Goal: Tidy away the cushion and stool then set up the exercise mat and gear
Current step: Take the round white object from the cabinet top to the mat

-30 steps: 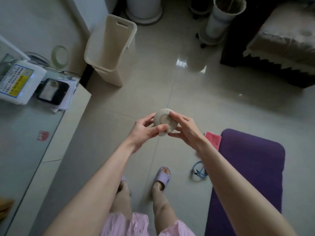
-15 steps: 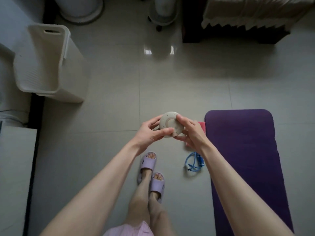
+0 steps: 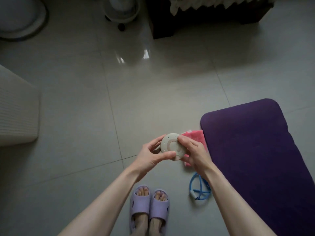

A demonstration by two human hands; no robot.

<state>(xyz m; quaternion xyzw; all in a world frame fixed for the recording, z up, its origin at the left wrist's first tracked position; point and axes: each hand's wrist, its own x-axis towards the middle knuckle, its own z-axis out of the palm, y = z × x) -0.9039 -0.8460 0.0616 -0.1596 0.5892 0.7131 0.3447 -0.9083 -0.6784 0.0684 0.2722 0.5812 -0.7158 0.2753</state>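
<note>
Both hands are clamped on one small round disc (image 3: 172,146), held up in front of the body above the floor: the left hand (image 3: 150,158) grips its lower left edge with the thumb laid across the bottom, and the right hand (image 3: 194,153) pinches its right side, thumb pressed on the upper face. The disc is beige with a ring in the middle and a row of tiny dots near the rim — what it is exactly cannot be told.

The tiled floor (image 3: 136,92) is pale and glossy. On it to the right lies the purple exercise mat (image 3: 259,159), flat and unrolled, its near end running out of the picture. At the top stands a dark piece of furniture (image 3: 196,19) with a pale fringed cover (image 3: 213,4) hanging over its edge. At the left edge sits a pale ribbed box-like thing (image 3: 17,116), only partly in view. Top left is a round white base (image 3: 20,17), and beside it another round base on small wheels (image 3: 121,12).

Just beside the mat's left edge lies a folded pink towel (image 3: 196,135), partly hidden behind the right hand. Nearer the body, a blue resistance band (image 3: 198,189) lies looped on the floor, close to the mat — the right forearm crosses over part of it. Two feet in lilac slippers (image 3: 148,203) stand side by side below the hands
</note>
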